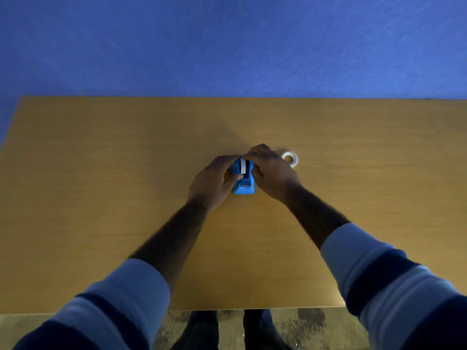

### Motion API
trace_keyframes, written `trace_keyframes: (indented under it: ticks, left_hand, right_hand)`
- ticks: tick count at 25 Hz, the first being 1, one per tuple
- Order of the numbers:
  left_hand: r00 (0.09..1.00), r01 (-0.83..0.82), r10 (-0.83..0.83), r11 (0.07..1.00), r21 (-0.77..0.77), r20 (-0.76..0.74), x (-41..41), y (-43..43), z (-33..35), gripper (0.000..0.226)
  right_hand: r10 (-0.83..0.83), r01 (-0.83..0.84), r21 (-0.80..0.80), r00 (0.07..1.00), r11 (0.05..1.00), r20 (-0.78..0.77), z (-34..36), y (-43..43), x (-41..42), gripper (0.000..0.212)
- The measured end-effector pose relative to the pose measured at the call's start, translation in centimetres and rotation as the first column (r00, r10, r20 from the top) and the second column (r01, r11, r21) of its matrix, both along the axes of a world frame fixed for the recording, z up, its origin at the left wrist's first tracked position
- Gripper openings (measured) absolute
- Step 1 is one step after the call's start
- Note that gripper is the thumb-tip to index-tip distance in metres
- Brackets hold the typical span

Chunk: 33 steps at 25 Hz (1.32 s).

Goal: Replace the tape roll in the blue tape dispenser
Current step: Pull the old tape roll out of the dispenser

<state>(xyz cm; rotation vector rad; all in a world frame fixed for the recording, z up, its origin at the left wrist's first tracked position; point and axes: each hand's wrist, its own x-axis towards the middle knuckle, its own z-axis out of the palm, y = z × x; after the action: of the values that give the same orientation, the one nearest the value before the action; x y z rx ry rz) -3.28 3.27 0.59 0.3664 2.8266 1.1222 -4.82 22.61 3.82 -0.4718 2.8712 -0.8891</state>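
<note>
The blue dispenser (243,179) sits on the table (101,173), clasped by the left hand (212,183) at 9 o'clock and the right hand (271,173) at 3 o'clock. A spare tape roll (290,159) lies at 2 o'clock, just beyond the right hand.

On the table (126,198) before you the tape dispenser (243,184) stands near the middle, your left hand (212,183) against its left side and your right hand (271,170) against its right, while a loose tape roll (291,159) lies just right of that hand.
</note>
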Motion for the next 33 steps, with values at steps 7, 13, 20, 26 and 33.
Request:
trace_keyframes:
  ticks: [7, 13, 20, 26, 33]
  left_hand:
    - [0.999, -0.009, 0.009, 1.000, 0.010, -0.031, -0.2, 0.4, -0.1, 0.051]
    - [1.000, -0.007, 0.007, 1.000, 0.005, -0.018, -0.5, 0.5, 0.0, 0.049]
    - [1.000, 0.002, -0.002, 1.000, 0.030, 0.018, -0.8, 0.4, -0.4, 0.056]
    - [0.998, 0.032, -0.031, 1.000, -0.001, 0.047, -1.0, -0.1, -0.4, 0.057]
    - [1.000, 0.013, -0.013, 0.999, -0.053, 0.001, -1.2, -0.1, -0.1, 0.050]
  right_hand:
    - [-0.008, 0.008, -0.050, 1.000, 0.999, -0.009, -0.1, -0.2, 0.7, 0.034]
    - [-0.005, 0.005, -0.002, 1.000, 1.000, 0.025, -0.1, -0.2, 0.2, 0.037]
    - [-0.016, 0.014, 0.022, 0.998, 1.000, 0.059, -0.3, -0.1, 0.2, 0.044]
    - [-0.012, 0.007, 0.066, 0.997, 0.998, 0.075, -0.5, -0.5, -0.5, 0.039]
    - [-0.018, 0.013, 0.070, 0.998, 0.997, 0.064, -0.5, -0.8, -0.8, 0.039]
